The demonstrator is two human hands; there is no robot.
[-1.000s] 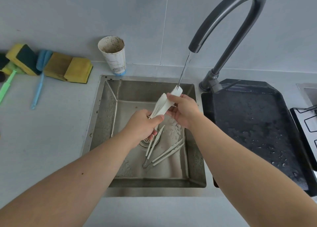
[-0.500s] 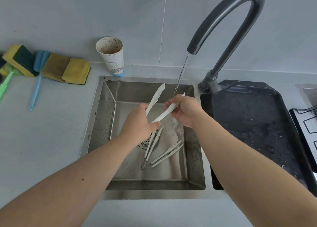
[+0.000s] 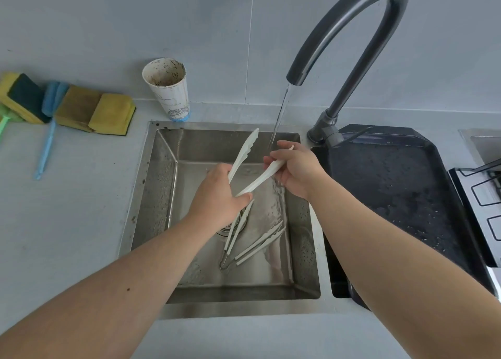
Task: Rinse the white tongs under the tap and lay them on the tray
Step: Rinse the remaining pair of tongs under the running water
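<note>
I hold a pair of white tongs [image 3: 245, 152] over the steel sink [image 3: 151, 196], its two arms spread apart. My left hand [image 3: 219, 198] grips the hinge end. My right hand [image 3: 295, 168] is closed around the right arm of the tongs, right under the stream from the dark curved tap [image 3: 349, 33]. The left arm of the tongs points up and away, free. Two more white tongs [image 3: 254, 242] lie on the sink floor near the drain. The black tray [image 3: 401, 185] sits wet to the right of the sink.
A dirty paper cup [image 3: 168, 90] stands behind the sink. Sponges [image 3: 95, 111] and a blue brush [image 3: 47, 141] lie on the counter at the left. A stove edge [image 3: 479, 196] shows at the far right.
The tongs were held shut under the water; their arms have since spread apart, and my right hand has slid along the right arm under the stream.
</note>
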